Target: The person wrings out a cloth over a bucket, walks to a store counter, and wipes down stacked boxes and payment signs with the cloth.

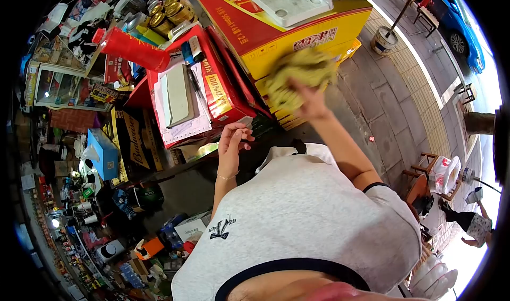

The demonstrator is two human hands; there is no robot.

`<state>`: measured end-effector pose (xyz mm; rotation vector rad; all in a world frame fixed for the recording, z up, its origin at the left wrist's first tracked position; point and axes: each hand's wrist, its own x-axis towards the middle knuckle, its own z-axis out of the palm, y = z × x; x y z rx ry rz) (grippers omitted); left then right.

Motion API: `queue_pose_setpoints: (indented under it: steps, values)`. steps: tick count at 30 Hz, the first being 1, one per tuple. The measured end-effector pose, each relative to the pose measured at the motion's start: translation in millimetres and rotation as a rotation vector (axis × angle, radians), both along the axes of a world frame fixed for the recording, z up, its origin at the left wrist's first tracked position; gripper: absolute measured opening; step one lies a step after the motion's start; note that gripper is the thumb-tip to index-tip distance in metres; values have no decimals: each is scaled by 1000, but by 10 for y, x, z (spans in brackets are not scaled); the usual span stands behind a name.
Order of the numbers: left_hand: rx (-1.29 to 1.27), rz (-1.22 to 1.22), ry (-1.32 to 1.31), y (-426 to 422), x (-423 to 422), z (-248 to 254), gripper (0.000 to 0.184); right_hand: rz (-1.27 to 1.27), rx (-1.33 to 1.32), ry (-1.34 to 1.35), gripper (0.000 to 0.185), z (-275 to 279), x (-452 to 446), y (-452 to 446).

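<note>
Yellow-and-red carton (pixel 249 30): white tray (pixel 289 2) on top | red box (pixel 215 62): papers (pixel 197 121) under grey notebook (pixel 178 96)

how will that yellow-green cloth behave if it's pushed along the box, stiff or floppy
The yellow-green cloth will likely flop and bunch, as it shows loose folds by the right hand. It's probably light: one hand manages it. With no round, firm shape, it seems unlikely to roll.
</note>
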<state>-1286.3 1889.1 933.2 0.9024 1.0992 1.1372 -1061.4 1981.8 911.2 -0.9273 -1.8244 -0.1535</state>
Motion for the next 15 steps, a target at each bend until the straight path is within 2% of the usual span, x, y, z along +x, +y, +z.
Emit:
queue_pose_setpoints:
  steps: [2,3,7,9,11,12,15]
  values:
    - [-14,6,2,-63,-7,-18,17,39,-185,521,57,-255,166,233]
    - [-27,-14,-3,-71,-8,-44,17,41,-196,520,57,-340,158,241]
    - [-21,-68,12,2,37,-27,19,-163,151,669,53,321,-282,330]
    - [-25,-95,-13,22,114,-7,20,-220,239,711,52,376,-381,278]
    - [-22,-108,-18,56,169,-11,20,-10,222,76,48,333,-455,40]
    - [-28,-110,-17,70,196,-4,20,115,69,-88,46,337,-389,-31]
    - [-23,-136,-10,114,231,9,19,59,194,-138,48,99,-160,115]
